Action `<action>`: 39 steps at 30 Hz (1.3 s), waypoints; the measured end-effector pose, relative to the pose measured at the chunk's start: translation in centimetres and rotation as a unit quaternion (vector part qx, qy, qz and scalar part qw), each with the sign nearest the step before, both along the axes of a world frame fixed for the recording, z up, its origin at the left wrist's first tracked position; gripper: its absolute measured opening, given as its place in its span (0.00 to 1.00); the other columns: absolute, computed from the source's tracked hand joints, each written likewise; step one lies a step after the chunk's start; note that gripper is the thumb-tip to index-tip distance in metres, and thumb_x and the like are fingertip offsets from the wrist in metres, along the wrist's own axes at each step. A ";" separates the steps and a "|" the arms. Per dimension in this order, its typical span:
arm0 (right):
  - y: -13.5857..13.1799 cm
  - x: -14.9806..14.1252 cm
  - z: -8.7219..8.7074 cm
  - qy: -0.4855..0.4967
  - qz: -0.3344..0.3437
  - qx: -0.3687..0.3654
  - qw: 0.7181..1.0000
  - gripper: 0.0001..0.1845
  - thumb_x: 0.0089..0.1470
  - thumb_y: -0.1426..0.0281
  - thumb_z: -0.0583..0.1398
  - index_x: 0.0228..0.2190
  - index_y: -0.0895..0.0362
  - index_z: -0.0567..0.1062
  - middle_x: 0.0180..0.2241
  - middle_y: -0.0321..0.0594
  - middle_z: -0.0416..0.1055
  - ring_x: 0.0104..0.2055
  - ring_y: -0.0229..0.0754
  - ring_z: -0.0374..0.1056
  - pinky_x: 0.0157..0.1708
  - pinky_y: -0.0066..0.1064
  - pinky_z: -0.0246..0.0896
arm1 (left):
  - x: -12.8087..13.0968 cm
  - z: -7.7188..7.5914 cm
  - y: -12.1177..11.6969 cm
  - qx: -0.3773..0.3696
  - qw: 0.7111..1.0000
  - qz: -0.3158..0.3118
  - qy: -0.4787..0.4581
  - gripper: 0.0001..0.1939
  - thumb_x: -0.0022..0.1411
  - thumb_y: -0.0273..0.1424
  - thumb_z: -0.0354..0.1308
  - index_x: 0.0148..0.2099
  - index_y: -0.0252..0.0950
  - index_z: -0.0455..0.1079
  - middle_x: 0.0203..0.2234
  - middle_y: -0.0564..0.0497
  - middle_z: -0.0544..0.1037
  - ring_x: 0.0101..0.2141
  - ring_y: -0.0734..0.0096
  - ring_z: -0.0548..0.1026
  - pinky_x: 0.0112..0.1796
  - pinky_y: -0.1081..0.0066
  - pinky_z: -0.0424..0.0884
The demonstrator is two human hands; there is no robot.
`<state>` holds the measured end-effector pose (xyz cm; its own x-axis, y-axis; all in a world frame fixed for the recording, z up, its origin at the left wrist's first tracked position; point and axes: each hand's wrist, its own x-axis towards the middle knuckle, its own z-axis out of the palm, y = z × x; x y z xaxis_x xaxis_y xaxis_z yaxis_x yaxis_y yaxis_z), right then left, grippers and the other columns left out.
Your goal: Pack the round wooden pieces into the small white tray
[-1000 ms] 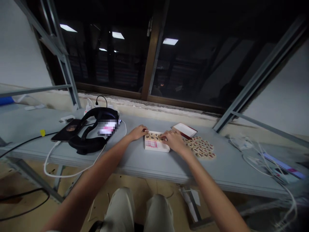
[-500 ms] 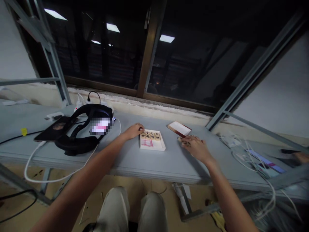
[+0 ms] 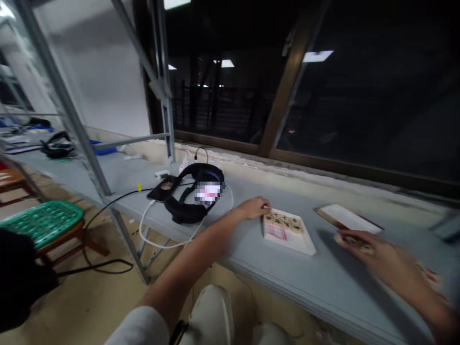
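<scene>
"On the counter (image 3: 247, 244), how is the white box (image 3: 300, 243) oriented?"

"It lies between the left hand (image 3: 252, 209) and the right hand (image 3: 383, 256), opening upward. In this view its longer sides run left to right, roughly parallel to the counter's front edge; foreshortening leaves the true long axis uncertain. Along its far side sit round pieces (image 3: 285, 222) in two rows, inscribed faces up. A pink marking (image 3: 277, 233) shows nearer the person."

"State the left grip."

"Fingers loosely bent, touching the box's far left corner. Whether they pinch the wall cannot be told."

"And the right grip?"

"Apart from the box. Fingers partly closed around at least two held pieces (image 3: 367, 249). Contact between these and the counter cannot be confirmed."

"List the surrounding items."

"Beyond the right hand: a shallow tray (image 3: 350, 218), white side up. Past the right forearm: loose pieces (image 3: 429, 275), blurred. Left of the left hand: a black headset (image 3: 189, 213), overlapping a dark flat device (image 3: 158, 193)."
</scene>
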<state>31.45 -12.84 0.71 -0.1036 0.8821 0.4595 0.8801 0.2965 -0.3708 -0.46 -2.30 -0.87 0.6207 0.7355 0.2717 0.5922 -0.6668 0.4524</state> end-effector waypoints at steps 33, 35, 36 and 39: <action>-0.6 1.0 0.1 -0.295 -0.139 -0.060 0.943 0.17 0.57 0.64 0.54 0.46 0.52 0.74 0.50 0.44 0.66 0.50 0.53 0.61 0.43 0.42 0.57 | -1.4 3.5 -0.8 -0.143 0.984 -0.074 0.081 0.36 0.47 0.47 0.62 0.56 0.34 0.64 0.49 0.43 0.67 0.53 0.56 0.62 0.52 0.67 0.59; -0.1 0.5 0.2 -0.298 -0.126 -0.043 0.945 0.14 0.58 0.64 0.54 0.42 0.52 0.76 0.49 0.45 0.67 0.50 0.52 0.60 0.43 0.42 0.55 | -1.5 3.2 -0.7 -0.137 0.986 -0.066 0.069 0.36 0.47 0.47 0.62 0.56 0.34 0.64 0.50 0.44 0.67 0.52 0.56 0.63 0.52 0.67 0.60; 0.1 0.4 0.3 -0.295 -0.118 -0.035 0.948 0.14 0.58 0.64 0.54 0.40 0.53 0.77 0.48 0.45 0.67 0.49 0.52 0.60 0.43 0.41 0.55 | -1.6 3.1 -0.7 -0.133 0.987 -0.065 0.065 0.36 0.48 0.47 0.62 0.55 0.35 0.64 0.49 0.44 0.67 0.52 0.57 0.63 0.51 0.68 0.60; 0.1 -0.5 0.9 -0.247 -0.093 -0.014 0.964 0.12 0.56 0.63 0.57 0.37 0.52 0.77 0.46 0.43 0.69 0.49 0.52 0.61 0.42 0.40 0.55 | -1.6 2.8 -0.6 -0.126 0.988 -0.070 0.054 0.34 0.49 0.48 0.62 0.54 0.36 0.65 0.47 0.46 0.69 0.51 0.58 0.64 0.50 0.69 0.61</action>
